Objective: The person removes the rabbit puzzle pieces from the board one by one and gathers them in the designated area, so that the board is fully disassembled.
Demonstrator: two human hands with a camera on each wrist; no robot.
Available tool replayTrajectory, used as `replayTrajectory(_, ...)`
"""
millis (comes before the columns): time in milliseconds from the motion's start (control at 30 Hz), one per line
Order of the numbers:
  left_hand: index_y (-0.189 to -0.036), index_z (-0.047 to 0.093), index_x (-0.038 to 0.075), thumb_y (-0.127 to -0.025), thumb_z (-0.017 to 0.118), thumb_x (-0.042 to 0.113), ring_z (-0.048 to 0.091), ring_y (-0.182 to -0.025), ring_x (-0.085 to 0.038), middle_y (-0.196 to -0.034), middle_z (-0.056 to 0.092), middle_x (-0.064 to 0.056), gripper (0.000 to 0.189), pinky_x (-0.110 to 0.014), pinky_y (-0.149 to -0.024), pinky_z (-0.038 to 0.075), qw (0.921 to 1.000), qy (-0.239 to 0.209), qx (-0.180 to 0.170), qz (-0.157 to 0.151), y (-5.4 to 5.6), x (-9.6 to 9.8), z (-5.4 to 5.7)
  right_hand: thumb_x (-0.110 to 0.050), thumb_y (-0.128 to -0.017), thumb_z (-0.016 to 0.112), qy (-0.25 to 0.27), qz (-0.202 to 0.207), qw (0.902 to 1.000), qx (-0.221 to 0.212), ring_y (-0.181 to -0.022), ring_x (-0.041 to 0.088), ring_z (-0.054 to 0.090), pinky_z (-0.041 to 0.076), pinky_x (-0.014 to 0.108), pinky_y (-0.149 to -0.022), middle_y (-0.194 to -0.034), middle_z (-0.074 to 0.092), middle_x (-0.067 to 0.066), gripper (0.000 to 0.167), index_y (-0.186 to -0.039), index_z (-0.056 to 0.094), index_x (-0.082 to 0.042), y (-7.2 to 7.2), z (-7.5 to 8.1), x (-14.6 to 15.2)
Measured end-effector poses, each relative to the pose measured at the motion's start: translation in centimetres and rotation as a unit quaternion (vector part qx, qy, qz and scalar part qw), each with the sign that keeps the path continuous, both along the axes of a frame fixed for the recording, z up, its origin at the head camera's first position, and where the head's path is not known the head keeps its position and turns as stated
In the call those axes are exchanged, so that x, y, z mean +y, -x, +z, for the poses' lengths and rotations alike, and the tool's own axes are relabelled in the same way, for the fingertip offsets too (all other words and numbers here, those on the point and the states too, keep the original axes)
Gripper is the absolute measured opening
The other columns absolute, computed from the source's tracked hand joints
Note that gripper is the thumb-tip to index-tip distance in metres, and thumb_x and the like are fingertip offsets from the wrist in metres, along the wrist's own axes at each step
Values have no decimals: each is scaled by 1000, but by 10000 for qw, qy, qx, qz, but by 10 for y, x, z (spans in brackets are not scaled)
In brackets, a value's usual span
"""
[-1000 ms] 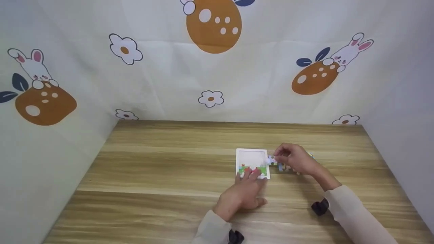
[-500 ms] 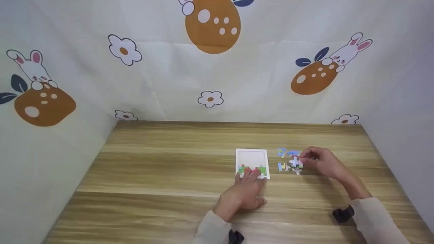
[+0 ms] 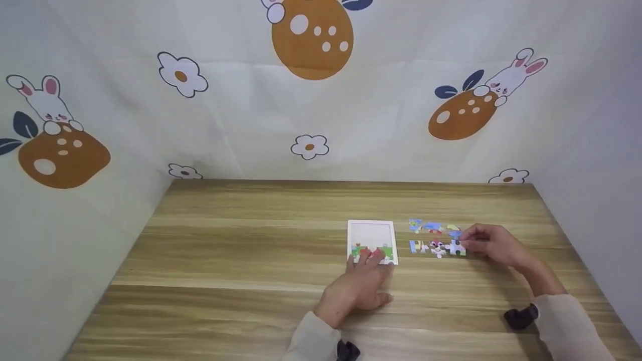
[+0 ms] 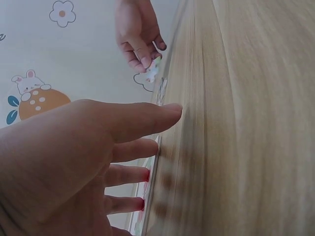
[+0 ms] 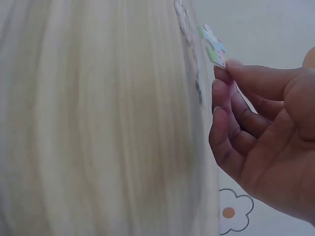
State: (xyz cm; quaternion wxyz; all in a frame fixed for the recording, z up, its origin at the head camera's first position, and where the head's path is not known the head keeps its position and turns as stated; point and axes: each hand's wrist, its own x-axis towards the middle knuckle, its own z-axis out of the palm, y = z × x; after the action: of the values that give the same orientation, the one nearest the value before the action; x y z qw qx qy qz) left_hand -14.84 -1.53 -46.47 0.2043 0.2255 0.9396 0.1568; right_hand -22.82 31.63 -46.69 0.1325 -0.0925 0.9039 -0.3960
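My left hand (image 3: 358, 288) lies with its fingers extended on the lower part of a white puzzle frame (image 3: 349, 235), its fingertips over the green and red pieces (image 3: 387, 251) set along the bottom. The upper part of the frame's board shows bare and pale. In the right wrist view, my right hand (image 5: 266, 118) pinches a jigsaw piece (image 5: 212, 46) between thumb and index finger, held up off the table. That hand hovers at the right end of two rows of loose jigsaw pieces (image 3: 432, 227), to the right of the frame.
The wood-grain table (image 3: 225, 260) is bounded at the back and sides by a pale curtain (image 3: 241, 115) printed with rabbits, oranges and flowers. Black wrist mounts (image 3: 520, 317) sit at both sleeves.
From beside the frame, my right hand has moved right across the loose pieces with the jigsaw piece, uncovering more of them. My left hand stays in place on the frame.
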Motion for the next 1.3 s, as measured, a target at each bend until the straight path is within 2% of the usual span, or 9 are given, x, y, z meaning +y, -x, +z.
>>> replayTrajectory(300,-152,44,20,-93,67,36,16,-157,-29,-167,25,-2,65,-59,-124,17,9998,-74,173,-49,-1,0,0,-11,-98,63,-90,4,9997,-232,-73,8,55,50,23,-62,-92,65,6,18,-109,66,3,1,1,5)
replayTrajectory(567,-152,43,21,-94,67,37,15,-157,-29,-167,24,-1,65,-59,-125,17,9999,-40,155,-57,-1,0,1,-17,-94,70,-214,-40,9995,-232,-78,10,59,52,22,-64,-97,67,9,24,-109,66,2,2,-1,1)
replayTrajectory(933,-154,42,21,-95,66,38,13,-158,-28,-168,22,-1,66,-58,-125,16,9999,6,129,-37,-1,0,0,-11,-92,72,-378,14,9992,-85,-79,13,55,49,21,-61,-95,65,11,23,-107,67,5,3,-1,-5)
replayTrajectory(1133,-151,46,20,-97,62,38,22,-155,-28,-164,30,-2,60,-57,-124,21,9981,204,571,-65,-2,3,-2,-13,-93,70,-523,-12,9986,37,-75,13,55,49,22,-60,-94,66,10,20,-106,68,2,3,2,-7)
replayTrajectory(1300,-150,47,20,-98,59,40,28,-152,-29,-161,35,-3,57,-56,-123,25,9945,478,923,-82,-6,7,-2,-17,-95,68,-631,-99,9975,302,-74,14,56,47,22,-58,-94,67,9,17,-104,70,-2,3,10,-19)
